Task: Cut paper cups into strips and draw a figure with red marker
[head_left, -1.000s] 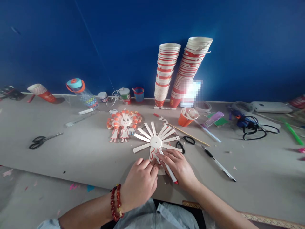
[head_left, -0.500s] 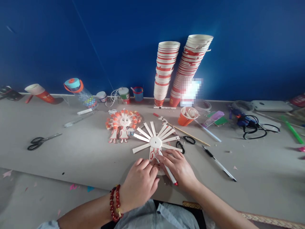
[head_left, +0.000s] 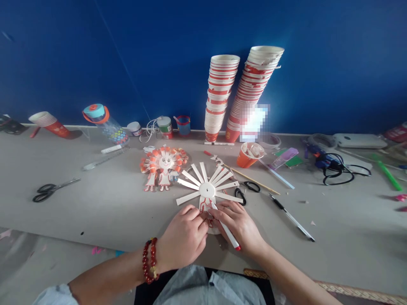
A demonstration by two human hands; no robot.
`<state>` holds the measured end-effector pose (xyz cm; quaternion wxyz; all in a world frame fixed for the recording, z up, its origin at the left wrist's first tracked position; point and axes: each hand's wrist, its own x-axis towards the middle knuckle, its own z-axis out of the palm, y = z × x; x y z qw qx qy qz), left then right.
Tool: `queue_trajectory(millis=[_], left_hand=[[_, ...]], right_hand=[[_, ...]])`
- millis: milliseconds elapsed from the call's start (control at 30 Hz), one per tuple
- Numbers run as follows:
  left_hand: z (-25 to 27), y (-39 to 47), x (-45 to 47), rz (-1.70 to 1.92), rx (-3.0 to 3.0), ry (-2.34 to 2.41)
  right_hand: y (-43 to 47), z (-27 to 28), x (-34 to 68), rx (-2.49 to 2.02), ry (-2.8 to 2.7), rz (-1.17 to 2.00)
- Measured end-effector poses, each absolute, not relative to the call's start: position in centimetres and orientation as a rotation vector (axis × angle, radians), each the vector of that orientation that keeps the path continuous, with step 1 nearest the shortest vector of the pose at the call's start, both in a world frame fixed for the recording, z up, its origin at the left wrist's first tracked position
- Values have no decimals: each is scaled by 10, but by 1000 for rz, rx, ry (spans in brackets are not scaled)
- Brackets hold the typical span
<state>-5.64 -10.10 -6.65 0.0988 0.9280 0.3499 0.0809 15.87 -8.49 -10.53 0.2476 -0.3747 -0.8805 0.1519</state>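
Observation:
A cut paper cup [head_left: 207,190] lies in front of me, its white strips fanned out round the disc and red lines drawn on the part below. Curled fingers of my left hand [head_left: 182,237] grip that lower part from the left, hiding some of it. My right hand [head_left: 241,226] is closed round a white marker [head_left: 229,233] with a red end, its tip at the red drawing. Left of the fan lie finished paper dolls [head_left: 165,169] with orange-tipped hair and drawn faces. Black-handled scissors [head_left: 252,187] lie partly under the strips on the right.
Two tall stacks of paper cups [head_left: 219,97] lean on the blue wall. An orange cup of scraps [head_left: 248,159] stands before them. A black pen [head_left: 291,217] lies right, other scissors [head_left: 52,189] left. A bottle [head_left: 110,127] and paint jars [head_left: 164,127] line the back.
The marker's red end has swung slightly down and right in my right hand. My left hand has shifted a little, and more of the cup's lower red drawing shows.

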Motion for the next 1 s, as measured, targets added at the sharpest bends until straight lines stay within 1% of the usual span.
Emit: queue_trajectory(millis=[167,400,533,800,867,1000], left_hand=[[-65,-87,-64,260,2723,952],[-68,-30,-85,285,2576,609],[-75,-11,-91,280,2475,490],[-80,-7,-94,325,2367,459],[-83,-6,-95,315,2361,451],[-89,-4,-97,321,2372,428]], right_hand=[[-83,-110,159,-1027,-2405,422],[-80,-106,159,-1012,-2286,451],[-79,-105,159,-1031,-2265,488],[-80,-97,163,-928,-2156,563],[-83,-92,163,-954,-2078,653],[-90,-89,151,-1060,-1925,957]])
